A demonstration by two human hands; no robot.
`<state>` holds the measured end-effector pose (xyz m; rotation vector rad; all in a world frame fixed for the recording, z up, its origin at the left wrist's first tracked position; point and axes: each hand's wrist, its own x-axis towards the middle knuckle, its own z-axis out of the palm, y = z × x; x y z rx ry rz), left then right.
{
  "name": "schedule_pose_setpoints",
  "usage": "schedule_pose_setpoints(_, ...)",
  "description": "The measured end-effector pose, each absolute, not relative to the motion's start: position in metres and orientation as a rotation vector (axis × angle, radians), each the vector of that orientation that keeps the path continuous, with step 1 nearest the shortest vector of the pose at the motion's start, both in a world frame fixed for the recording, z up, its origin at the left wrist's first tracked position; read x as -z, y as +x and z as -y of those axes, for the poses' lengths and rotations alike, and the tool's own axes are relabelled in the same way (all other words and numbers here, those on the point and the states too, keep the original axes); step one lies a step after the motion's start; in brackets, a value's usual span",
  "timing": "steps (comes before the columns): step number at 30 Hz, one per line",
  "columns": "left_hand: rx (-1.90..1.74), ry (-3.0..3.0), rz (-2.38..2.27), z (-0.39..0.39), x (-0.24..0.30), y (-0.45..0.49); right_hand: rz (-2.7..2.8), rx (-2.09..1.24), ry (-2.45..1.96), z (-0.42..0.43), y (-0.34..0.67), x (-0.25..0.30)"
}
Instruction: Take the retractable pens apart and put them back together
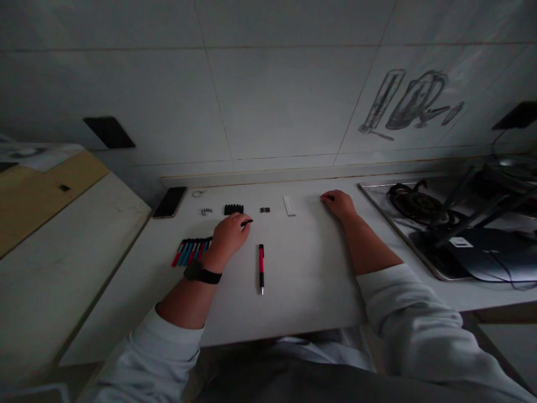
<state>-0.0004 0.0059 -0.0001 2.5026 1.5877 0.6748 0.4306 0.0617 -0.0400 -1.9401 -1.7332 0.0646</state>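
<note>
L hand [229, 235] is pinching a small black part [246, 222]; red-black pen [260, 267] is lying on table [310, 280] just right of it. R hand [338, 204] is touching clear bits [314, 199], can't tell if gripping. White label [460, 242] further right: unreadable.

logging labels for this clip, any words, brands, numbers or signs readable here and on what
No text can be read.
White label on the dark flat appliance: too small and blurred.
Wall drawing: kitchenware sketch, no letters.
Red pen and small black piece in the left hand: no marking visible.
</note>
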Motion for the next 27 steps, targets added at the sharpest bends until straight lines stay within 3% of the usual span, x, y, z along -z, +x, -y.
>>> schedule_pose_setpoints(27, -0.653, 2.516, -1.571, -0.0035, -0.0009, -0.0006, 1.776, -0.09, -1.978, -0.0559, 0.4282, 0.0317)
